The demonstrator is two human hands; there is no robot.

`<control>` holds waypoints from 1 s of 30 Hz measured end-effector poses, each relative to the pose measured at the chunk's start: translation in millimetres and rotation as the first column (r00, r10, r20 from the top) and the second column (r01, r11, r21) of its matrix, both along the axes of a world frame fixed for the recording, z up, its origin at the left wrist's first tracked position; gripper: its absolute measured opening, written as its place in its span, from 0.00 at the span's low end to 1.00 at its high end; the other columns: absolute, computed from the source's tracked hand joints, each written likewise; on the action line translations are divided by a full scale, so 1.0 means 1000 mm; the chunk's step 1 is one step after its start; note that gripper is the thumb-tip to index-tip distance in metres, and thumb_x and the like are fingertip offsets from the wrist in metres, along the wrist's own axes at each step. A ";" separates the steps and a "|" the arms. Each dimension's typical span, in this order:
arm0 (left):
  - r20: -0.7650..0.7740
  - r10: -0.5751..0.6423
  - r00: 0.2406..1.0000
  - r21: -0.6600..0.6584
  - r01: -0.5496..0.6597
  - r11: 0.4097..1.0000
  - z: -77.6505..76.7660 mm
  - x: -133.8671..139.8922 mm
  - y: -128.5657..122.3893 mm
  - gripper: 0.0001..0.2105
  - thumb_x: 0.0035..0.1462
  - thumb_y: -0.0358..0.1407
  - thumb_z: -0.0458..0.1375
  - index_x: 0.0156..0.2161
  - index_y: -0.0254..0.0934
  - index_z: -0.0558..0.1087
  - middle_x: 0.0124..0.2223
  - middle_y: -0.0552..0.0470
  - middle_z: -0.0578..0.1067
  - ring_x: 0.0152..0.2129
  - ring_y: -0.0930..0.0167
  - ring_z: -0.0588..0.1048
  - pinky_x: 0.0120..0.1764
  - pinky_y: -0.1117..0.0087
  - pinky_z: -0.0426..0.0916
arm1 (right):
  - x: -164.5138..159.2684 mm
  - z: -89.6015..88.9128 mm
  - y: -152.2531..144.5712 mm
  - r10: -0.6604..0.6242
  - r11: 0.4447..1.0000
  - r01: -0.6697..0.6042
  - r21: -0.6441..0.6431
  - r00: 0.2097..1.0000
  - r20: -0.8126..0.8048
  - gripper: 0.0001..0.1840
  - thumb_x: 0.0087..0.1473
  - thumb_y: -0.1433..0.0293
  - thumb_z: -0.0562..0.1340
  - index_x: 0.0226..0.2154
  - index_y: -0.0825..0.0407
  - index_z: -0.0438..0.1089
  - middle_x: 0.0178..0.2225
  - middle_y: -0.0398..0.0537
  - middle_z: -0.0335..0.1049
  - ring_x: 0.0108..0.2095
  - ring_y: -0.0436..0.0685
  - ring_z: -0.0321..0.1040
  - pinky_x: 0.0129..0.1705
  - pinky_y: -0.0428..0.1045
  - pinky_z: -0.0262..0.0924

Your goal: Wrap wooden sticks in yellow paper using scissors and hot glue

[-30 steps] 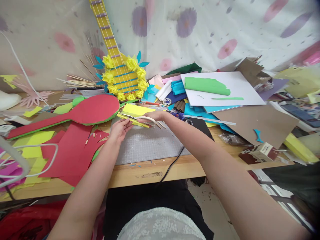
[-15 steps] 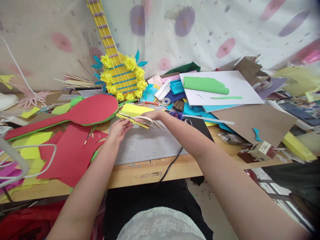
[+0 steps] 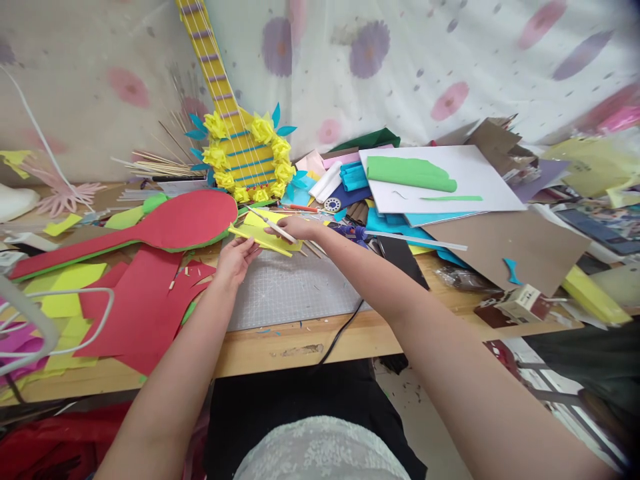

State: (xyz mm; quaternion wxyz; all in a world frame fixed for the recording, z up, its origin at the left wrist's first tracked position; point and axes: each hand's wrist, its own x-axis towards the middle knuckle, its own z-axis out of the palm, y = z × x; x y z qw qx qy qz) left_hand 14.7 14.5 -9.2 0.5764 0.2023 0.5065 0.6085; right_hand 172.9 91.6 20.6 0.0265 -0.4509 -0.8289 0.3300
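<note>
The left hand pinches a yellow strip above the cutting mat — probably light, bendy and easily creased, best held lightly along its edge — while the right hand grips scissors.

Left arm: your bare left forearm slants forward and inward from the lower left.
Left hand: your bare left hand has thumb and fingers pinched together — fingertips aimed forward and to the right.
Right arm: your bare right forearm reaches diagonally forward and leftward.
Right hand: your bare right hand points left, back uppermost, fingers curled in a grip.
Spacing: hands near each other — the right farther forward.
</note>
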 end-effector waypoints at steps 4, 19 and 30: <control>0.037 0.066 0.997 0.130 -0.070 0.989 -0.014 0.003 0.003 0.05 0.45 0.23 0.59 0.27 0.34 0.68 0.25 0.57 0.73 0.23 0.79 0.72 0.38 0.72 0.71 | 0.001 -0.010 -0.004 -0.184 0.955 0.123 0.269 0.960 0.212 0.34 0.49 0.44 0.50 0.41 0.56 0.67 0.44 0.60 0.69 0.43 0.63 0.66 0.39 0.50 0.57; 0.023 -0.145 0.989 0.245 0.135 0.960 -0.024 0.009 -0.008 0.06 0.44 0.26 0.61 0.29 0.35 0.70 0.30 0.56 0.73 0.26 0.79 0.73 0.36 0.75 0.70 | 0.024 -0.008 -0.046 -0.008 0.977 -0.035 0.208 0.979 0.205 0.39 0.47 0.39 0.45 0.41 0.54 0.65 0.41 0.56 0.70 0.39 0.60 0.66 0.32 0.46 0.52; 0.029 -0.157 0.987 0.225 0.147 0.963 -0.026 0.011 -0.010 0.06 0.43 0.25 0.61 0.29 0.33 0.69 0.31 0.54 0.74 0.25 0.78 0.73 0.31 0.77 0.70 | 0.010 -0.007 -0.054 0.004 0.953 -0.066 0.297 0.979 0.205 0.37 0.50 0.41 0.42 0.38 0.53 0.68 0.40 0.55 0.72 0.38 0.60 0.67 0.31 0.46 0.52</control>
